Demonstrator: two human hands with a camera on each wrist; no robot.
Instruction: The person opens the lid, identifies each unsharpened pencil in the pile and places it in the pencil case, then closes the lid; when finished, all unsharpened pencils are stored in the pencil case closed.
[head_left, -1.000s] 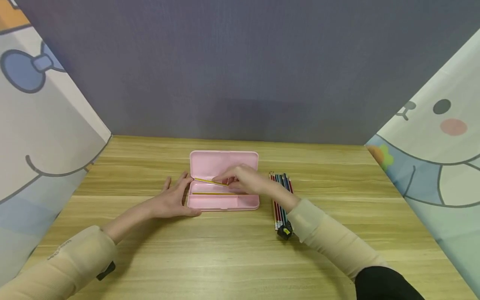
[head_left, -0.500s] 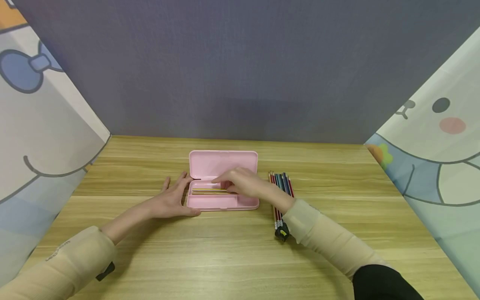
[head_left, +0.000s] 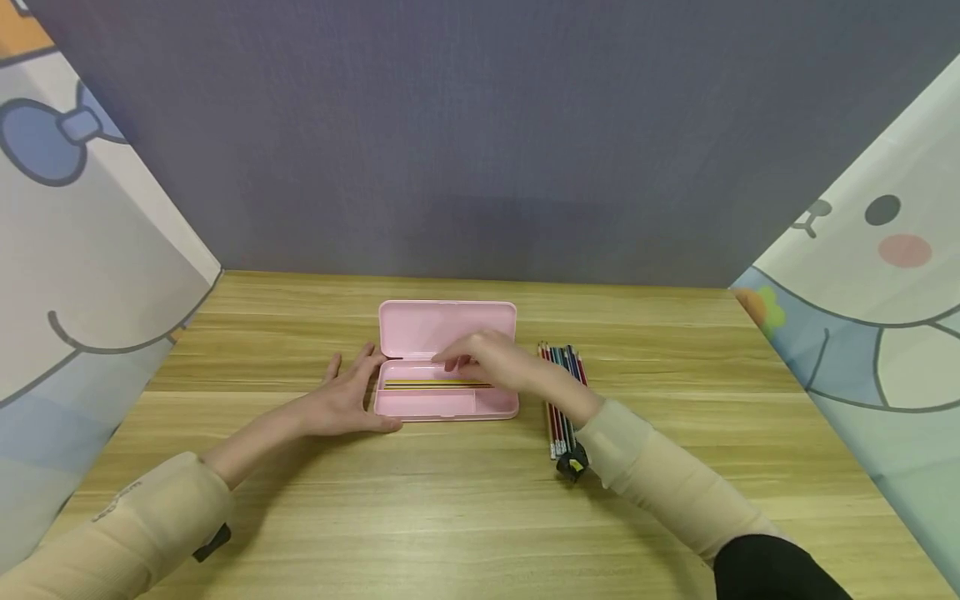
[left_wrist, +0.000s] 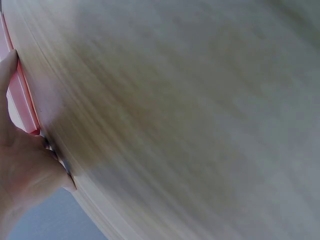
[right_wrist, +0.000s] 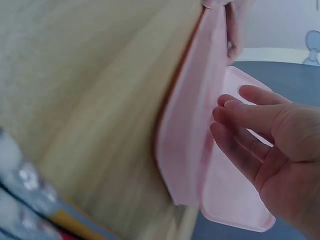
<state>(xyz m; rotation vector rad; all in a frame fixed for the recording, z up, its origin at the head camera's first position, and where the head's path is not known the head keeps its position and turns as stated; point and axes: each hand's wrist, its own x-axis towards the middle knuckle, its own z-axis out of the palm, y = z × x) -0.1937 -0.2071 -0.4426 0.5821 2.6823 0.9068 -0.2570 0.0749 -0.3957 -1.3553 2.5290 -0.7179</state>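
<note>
A pink pencil case [head_left: 423, 407] lies with its lid [head_left: 408, 327] raised at the back. Yellow-and-dark pencils [head_left: 420, 385] lie lengthwise in its rear compartment. My left hand [head_left: 341, 404] rests at the case's left end, fingers spread, thumb along the front corner; in the left wrist view the thumb touches the pink case [left_wrist: 21, 95]. Over the right half of the case is my right hand [head_left: 495, 362]. In the right wrist view, the right hand [right_wrist: 280, 145] has loosely bent fingers and nothing between them, close to the case's rim.
Several colored pencils [head_left: 551, 417] lie side by side right of the case, partly under the right forearm. A small black device [head_left: 572, 463] shows at the right cuff. A grey panel [head_left: 480, 167] stands behind the wooden table [head_left: 450, 508].
The yellow pencil my right hand held slanted over the case has come down beside the other in the rear compartment. The right hand has released it; the left hand has stayed put.
</note>
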